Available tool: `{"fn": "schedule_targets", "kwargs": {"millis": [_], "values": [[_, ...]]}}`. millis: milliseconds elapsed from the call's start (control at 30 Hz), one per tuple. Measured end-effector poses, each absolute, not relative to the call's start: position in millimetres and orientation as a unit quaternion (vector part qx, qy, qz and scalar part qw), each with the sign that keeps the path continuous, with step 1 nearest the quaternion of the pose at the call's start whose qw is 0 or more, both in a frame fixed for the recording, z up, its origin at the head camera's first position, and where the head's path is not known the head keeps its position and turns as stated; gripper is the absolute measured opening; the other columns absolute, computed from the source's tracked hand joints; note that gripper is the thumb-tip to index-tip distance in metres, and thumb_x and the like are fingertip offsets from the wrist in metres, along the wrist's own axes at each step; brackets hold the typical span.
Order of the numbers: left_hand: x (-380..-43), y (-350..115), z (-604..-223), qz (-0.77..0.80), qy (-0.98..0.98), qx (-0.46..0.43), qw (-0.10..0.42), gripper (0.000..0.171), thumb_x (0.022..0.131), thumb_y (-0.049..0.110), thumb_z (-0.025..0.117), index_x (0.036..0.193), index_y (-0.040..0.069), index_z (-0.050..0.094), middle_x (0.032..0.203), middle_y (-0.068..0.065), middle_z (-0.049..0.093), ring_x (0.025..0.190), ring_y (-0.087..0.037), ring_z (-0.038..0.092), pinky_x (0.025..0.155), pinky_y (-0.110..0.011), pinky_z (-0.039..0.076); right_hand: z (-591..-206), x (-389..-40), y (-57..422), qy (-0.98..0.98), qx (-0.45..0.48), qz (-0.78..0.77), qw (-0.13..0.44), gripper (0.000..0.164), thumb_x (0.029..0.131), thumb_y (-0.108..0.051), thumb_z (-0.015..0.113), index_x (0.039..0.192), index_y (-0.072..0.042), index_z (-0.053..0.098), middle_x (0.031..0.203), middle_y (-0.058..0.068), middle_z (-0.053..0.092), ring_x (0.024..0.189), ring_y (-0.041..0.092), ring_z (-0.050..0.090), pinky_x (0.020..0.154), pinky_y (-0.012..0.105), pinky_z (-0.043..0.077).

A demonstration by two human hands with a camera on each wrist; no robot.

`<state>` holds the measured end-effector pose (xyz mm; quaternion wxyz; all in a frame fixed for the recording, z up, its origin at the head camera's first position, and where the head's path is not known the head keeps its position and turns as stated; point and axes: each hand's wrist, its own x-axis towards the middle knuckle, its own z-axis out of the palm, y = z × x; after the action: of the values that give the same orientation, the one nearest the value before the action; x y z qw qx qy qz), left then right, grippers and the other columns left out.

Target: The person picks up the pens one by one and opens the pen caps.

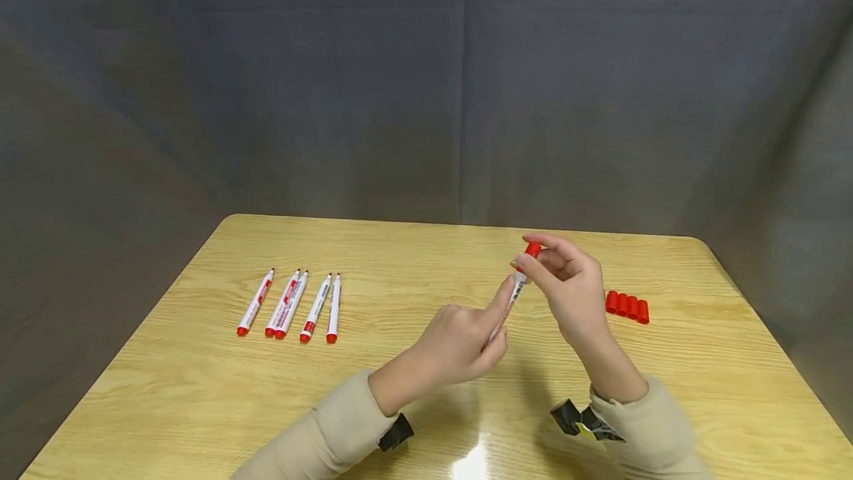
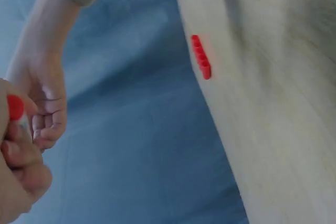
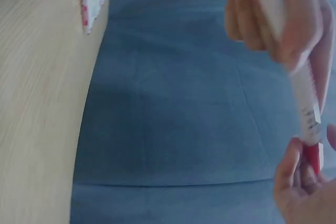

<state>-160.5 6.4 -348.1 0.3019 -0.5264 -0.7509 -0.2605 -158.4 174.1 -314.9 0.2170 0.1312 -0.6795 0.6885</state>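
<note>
A white marker (image 1: 516, 290) with a red cap (image 1: 532, 249) at its upper end is held at a slant above the table. My left hand (image 1: 460, 343) grips the barrel, its index finger stretched along it towards the cap. With thumb and fingers, my right hand (image 1: 574, 289) pinches the red cap. In the right wrist view the marker barrel (image 3: 303, 90) runs from the left fist down to the cap (image 3: 313, 156) between the right fingertips. The marker's red end (image 2: 16, 107) peeks out of the left fist in the left wrist view.
Several uncapped markers (image 1: 255, 304) lie on the left of the wooden table (image 1: 413, 258), tips pointing away. Right of my right hand, several loose red caps (image 1: 622, 305) lie side by side in a row. A dark grey curtain (image 1: 373, 87) hangs behind the table's far edge.
</note>
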Motion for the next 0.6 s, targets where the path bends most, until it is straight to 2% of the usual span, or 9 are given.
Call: {"fn": "schedule_targets", "kwargs": {"millis": [100, 200, 300, 467, 600], "values": [[-160, 6, -352, -0.200, -0.755, -0.515, 0.353, 0.060, 0.074, 0.003, 0.053, 0.129, -0.009, 0.030, 0.046, 0.009, 0.033, 0.038, 0.001, 0.018, 0.037, -0.011, 0.012, -316, -159, 172, -0.763, 0.096, 0.593, 0.239, 0.020, 0.079, -0.008, 0.070, 0.098, -0.003, 0.066, 0.063, -0.005, 0.061, 0.053, 0.007, 0.052, 0.048, 0.021, 0.040], [-159, 6, -356, -0.185, -0.759, -0.501, 0.372, 0.060, 0.075, 0.003, 0.051, 0.129, -0.009, 0.029, 0.045, 0.009, 0.031, 0.038, 0.001, 0.018, 0.037, -0.011, 0.012, -318, -160, 170, -0.795, 0.079, 0.552, 0.239, 0.017, 0.079, -0.013, 0.072, 0.090, -0.002, 0.067, 0.061, -0.004, 0.062, 0.051, 0.008, 0.052, 0.046, 0.022, 0.039], [-159, 6, -359, -0.169, -0.764, -0.489, 0.386, 0.064, 0.073, 0.003, 0.055, 0.129, -0.009, 0.028, 0.045, 0.009, 0.031, 0.038, 0.000, 0.018, 0.036, -0.013, 0.013, -320, -160, 168, -0.793, 0.078, 0.559, 0.228, 0.014, 0.080, -0.012, 0.070, 0.082, 0.001, 0.067, 0.061, -0.005, 0.063, 0.053, 0.010, 0.055, 0.047, 0.022, 0.040], [-158, 8, -361, -0.180, -0.761, -0.508, 0.360, 0.069, 0.070, 0.001, 0.060, 0.128, -0.013, 0.027, 0.046, 0.009, 0.032, 0.038, 0.001, 0.019, 0.037, -0.011, 0.013, -323, -161, 168, -0.739, 0.088, 0.634, 0.211, 0.014, 0.080, -0.002, 0.067, 0.074, 0.010, 0.063, 0.059, -0.006, 0.063, 0.054, 0.013, 0.057, 0.053, 0.023, 0.043], [-158, 8, -360, -0.217, -0.760, -0.522, 0.322, 0.067, 0.071, -0.002, 0.058, 0.129, -0.014, 0.027, 0.045, 0.009, 0.033, 0.038, 0.002, 0.018, 0.038, -0.010, 0.013, -325, -165, 171, -0.668, 0.098, 0.720, 0.159, 0.014, 0.082, 0.006, 0.061, 0.069, 0.003, 0.065, 0.059, -0.001, 0.064, 0.054, 0.010, 0.058, 0.059, 0.023, 0.047]]}}
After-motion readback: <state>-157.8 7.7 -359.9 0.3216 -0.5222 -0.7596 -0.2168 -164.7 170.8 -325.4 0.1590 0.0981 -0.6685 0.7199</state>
